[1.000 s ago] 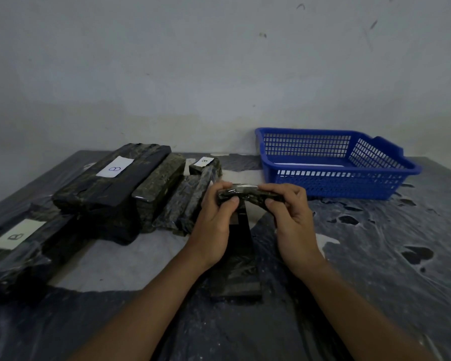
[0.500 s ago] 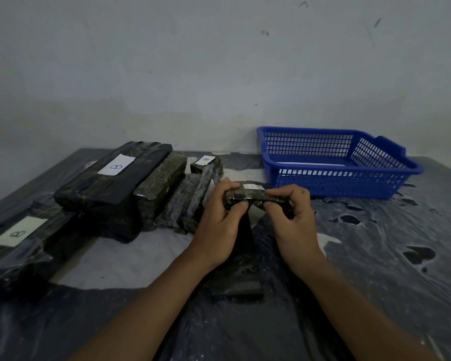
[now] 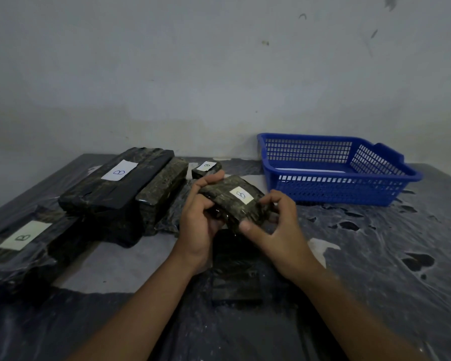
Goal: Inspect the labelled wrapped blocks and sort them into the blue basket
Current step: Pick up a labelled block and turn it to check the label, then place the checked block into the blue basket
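Both hands hold a small dark wrapped block (image 3: 227, 201) above the table, its white label marked B facing up. My left hand (image 3: 201, 220) grips its left end with fingers curled over the top. My right hand (image 3: 276, 227) pinches its right end between thumb and fingers. The blue basket (image 3: 331, 194) stands at the back right, a white sheet lying inside it. More wrapped blocks lie at the left: a large one labelled B (image 3: 120, 183), another labelled B (image 3: 21, 246) at the near left, and a small labelled one (image 3: 206, 168) behind my hands.
A flat dark block (image 3: 236, 277) lies on the table under my hands. The table (image 3: 375, 256) is covered in dark wrinkled plastic with torn patches. A pale wall rises close behind the table.
The held block has been tilted and turned so its label B now faces up toward me. Both hands shifted their hold and lifted it slightly.
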A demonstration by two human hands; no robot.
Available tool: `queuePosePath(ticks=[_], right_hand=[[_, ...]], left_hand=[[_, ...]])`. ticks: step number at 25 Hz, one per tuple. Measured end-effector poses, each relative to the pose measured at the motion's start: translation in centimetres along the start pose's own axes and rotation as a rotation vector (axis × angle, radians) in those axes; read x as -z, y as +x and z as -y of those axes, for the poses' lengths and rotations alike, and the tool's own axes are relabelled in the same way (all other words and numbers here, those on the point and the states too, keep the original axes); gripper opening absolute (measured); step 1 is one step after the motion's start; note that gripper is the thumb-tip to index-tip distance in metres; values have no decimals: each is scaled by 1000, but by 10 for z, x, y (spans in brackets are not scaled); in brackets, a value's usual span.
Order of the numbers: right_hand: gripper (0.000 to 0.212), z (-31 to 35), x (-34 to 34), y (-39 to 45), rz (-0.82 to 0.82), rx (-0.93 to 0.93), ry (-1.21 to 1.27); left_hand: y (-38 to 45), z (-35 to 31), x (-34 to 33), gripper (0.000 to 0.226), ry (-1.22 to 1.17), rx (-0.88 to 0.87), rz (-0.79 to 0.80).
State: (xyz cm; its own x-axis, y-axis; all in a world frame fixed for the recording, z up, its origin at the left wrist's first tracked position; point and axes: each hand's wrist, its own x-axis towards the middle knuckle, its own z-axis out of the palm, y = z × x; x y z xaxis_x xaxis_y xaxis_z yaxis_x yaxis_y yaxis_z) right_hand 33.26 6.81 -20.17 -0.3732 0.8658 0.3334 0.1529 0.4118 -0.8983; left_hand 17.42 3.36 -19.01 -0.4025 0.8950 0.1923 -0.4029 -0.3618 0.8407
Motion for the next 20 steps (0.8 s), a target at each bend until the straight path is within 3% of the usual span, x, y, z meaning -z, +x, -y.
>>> queuePosePath(ticks=[2, 5, 10, 15, 20], right_hand=[[74, -3, -3, -1, 60, 0, -63], [77, -7, -4, 0, -24, 57, -109], [78, -8, -6, -2, -253, 191, -222], [77, 0, -3, -4, -350, 175, -257], [83, 18, 39, 13, -383, 158, -328]], left_hand=[[1, -1, 1, 48, -41, -3, -5], [-1, 1, 2, 44, -53, 17, 13], [-20, 8, -4, 38, 291, -3, 137], [-21, -10, -24, 30, 478, 13, 153], [24, -15, -50, 37, 590, 20, 171]])
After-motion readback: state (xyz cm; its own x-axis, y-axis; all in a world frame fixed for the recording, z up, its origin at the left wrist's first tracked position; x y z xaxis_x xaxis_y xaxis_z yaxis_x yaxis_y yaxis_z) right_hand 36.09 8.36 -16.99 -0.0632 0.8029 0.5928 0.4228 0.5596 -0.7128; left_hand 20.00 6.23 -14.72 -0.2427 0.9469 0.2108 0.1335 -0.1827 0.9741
